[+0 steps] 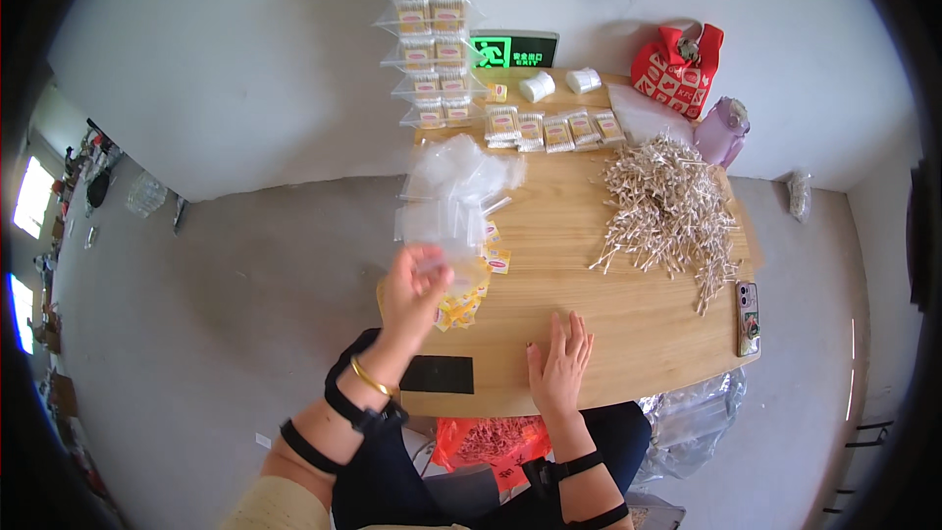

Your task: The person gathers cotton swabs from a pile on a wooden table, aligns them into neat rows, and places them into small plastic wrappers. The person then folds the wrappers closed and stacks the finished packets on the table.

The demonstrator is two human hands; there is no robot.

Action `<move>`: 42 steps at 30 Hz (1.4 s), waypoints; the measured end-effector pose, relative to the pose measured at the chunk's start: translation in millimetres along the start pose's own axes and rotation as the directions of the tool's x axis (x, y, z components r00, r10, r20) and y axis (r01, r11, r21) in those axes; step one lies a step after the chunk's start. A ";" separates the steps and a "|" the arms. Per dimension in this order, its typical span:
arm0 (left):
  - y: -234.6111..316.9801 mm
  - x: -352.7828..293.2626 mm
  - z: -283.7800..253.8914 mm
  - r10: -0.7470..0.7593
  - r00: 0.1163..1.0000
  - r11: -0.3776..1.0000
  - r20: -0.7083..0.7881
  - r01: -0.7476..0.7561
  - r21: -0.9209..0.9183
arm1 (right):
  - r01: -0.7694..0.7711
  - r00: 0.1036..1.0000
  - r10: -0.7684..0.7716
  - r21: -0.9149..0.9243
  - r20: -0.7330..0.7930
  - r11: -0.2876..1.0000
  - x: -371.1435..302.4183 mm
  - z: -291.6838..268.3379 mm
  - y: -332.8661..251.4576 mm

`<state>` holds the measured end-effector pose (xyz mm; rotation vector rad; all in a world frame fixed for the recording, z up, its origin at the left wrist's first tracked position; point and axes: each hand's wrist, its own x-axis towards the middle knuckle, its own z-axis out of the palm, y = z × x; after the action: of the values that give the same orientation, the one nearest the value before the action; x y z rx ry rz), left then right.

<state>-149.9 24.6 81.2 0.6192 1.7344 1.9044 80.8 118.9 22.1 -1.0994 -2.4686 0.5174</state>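
My left hand is pinched over the left side of the table, with what looks like a clear plastic bag blurred at its fingertips. Beyond it lies a loose pile of clear plastic bags. Partly hidden below the held bag are several small yellow-and-white cards. My right hand rests palm down near the front edge of the wooden table, fingers apart and holding nothing. A large heap of cotton swabs covers the table's right part.
Bagged swab packs line the far side, beside a tall stack of packs. Two white rolls, a red bag and a purple bottle stand behind. A phone and a black pad lie near the edges.
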 end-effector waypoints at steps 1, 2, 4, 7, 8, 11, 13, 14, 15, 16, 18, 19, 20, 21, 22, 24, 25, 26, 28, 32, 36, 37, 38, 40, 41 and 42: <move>-2.8 -24.2 -1.0 0.029 0.999 0.998 -0.018 -0.030 -0.059 | -0.009 1.000 0.007 0.061 0.029 0.998 0.4 -12.1 -17.5; -11.0 -43.4 -5.7 0.003 1.000 0.997 0.004 -0.003 -0.076 | -0.022 0.998 0.015 0.112 0.056 0.993 -1.5 -21.8 -30.4; -19.5 -76.2 -2.7 -0.035 0.999 0.992 -0.026 0.032 -0.121 | 0.164 0.986 -0.161 0.295 -0.032 0.941 -8.4 -32.3 -50.5; -15.8 -113.7 -14.2 -0.214 0.977 0.976 0.002 0.214 -0.041 | -0.018 0.979 -0.110 0.606 0.174 0.796 -28.6 -45.7 -80.8; -15.1 -119.0 -17.5 -0.237 0.971 0.972 0.023 0.237 -0.002 | -0.021 0.973 -0.123 0.608 0.195 0.794 -31.9 -50.1 -85.2; -0.6 -136.2 -29.3 -0.205 0.978 0.977 0.036 0.202 0.068 | -0.105 0.962 -0.079 0.622 0.260 0.776 -51.8 -64.4 -92.9; 3.3 -144.6 -41.5 -0.076 0.995 0.986 0.057 0.067 0.153 | -0.077 0.978 -0.062 0.620 0.199 0.781 -65.0 -74.5 -100.3; 8.8 -147.2 -39.6 -0.045 0.994 0.981 0.098 0.025 0.190 | -0.004 0.992 -0.071 0.598 0.102 0.801 -67.3 -82.0 -100.8; 18.6 -154.2 -42.9 -0.017 0.992 0.973 0.127 -0.013 0.232 | 0.066 0.996 -0.090 0.577 0.013 0.814 -70.7 -86.6 -105.5; 27.5 -160.1 -44.4 0.008 0.987 0.961 0.157 -0.051 0.272 | 0.160 0.987 -0.152 0.560 -0.061 0.813 -70.5 -89.8 -110.0; 42.2 -166.5 -45.4 -0.066 0.960 0.965 0.271 -0.008 0.263 | 0.336 0.942 -0.274 0.509 -0.195 0.793 -68.1 -91.4 -117.7; 51.0 -169.7 -46.5 -0.104 0.940 0.965 0.324 0.016 0.263 | 0.258 0.957 -0.286 0.568 -0.041 0.782 -69.8 -92.2 -116.3; 61.8 -173.8 -48.2 -0.099 0.933 0.954 0.346 -0.010 0.301 | 0.171 0.947 -0.299 0.612 0.113 0.772 -70.6 -94.6 -111.6; 76.5 -179.2 -49.7 -0.096 0.927 0.941 0.364 -0.035 0.337 | 0.078 0.911 -0.316 0.640 0.267 0.765 -72.3 -97.3 -111.1; 84.3 -184.1 -51.4 -0.093 0.920 0.926 0.382 -0.061 0.372 | 0.035 0.914 -0.292 0.663 0.281 0.747 -75.7 -99.5 -113.9; 81.9 -189.6 -58.4 -0.065 0.903 0.960 0.425 -0.059 0.274 | -0.049 0.919 -0.245 0.705 0.310 0.708 -81.2 -107.8 -121.7; 83.0 -191.6 -61.4 -0.048 0.894 0.973 0.446 -0.059 0.223 | -0.076 0.899 -0.267 0.723 0.347 0.686 -82.9 -106.2 -121.6; 85.9 -194.4 -63.9 -0.043 0.895 0.968 0.444 -0.072 0.239 | -0.104 0.877 -0.289 0.740 0.383 0.665 -84.5 -100.8 -118.9; 94.0 -200.3 -67.1 -0.039 0.896 0.959 0.443 -0.091 0.269 | -0.125 0.852 -0.309 0.737 0.422 0.664 -85.9 -101.2 -119.7; 97.5 -203.7 -77.6 -0.040 0.931 0.922 0.363 -0.106 0.374 | -0.049 0.849 -0.325 0.674 0.417 0.737 -84.4 -110.8 -132.8; 101.6 -201.8 -83.2 0.366 0.922 0.744 0.128 -0.373 0.555 | -0.098 0.883 -0.244 0.666 0.401 0.739 -81.5 -104.9 -130.2; 99.9 -201.8 -86.0 0.495 0.868 0.696 0.044 -0.426 0.578 | -0.076 0.893 -0.245 0.662 0.378 0.745 -83.8 -104.2 -132.1; 98.1 -207.8 -84.9 0.369 0.923 0.760 0.104 -0.365 0.538 | -0.054 0.902 -0.246 0.658 0.355 0.751 -86.8 -103.7 -136.2; 103.9 -221.2 -74.0 0.121 0.964 0.855 0.236 -0.222 0.468 | -0.012 0.911 -0.260 0.653 0.319 0.758 -87.1 -104.2 -147.8; 105.9 -224.0 -67.3 0.140 0.961 0.893 0.239 -0.227 0.388 | 0.001 0.911 -0.269 0.651 0.312 0.759 -88.2 -104.7 -154.1; 102.0 -224.4 -67.7 0.129 0.963 0.905 0.236 -0.211 0.368 | 0.008 0.911 -0.274 0.651 0.309 0.759 -91.4 -103.0 -158.2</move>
<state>-22.9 -176.4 175.2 1.1104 1.9882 1.5352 89.4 -31.8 167.8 -0.5454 -2.3337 1.5188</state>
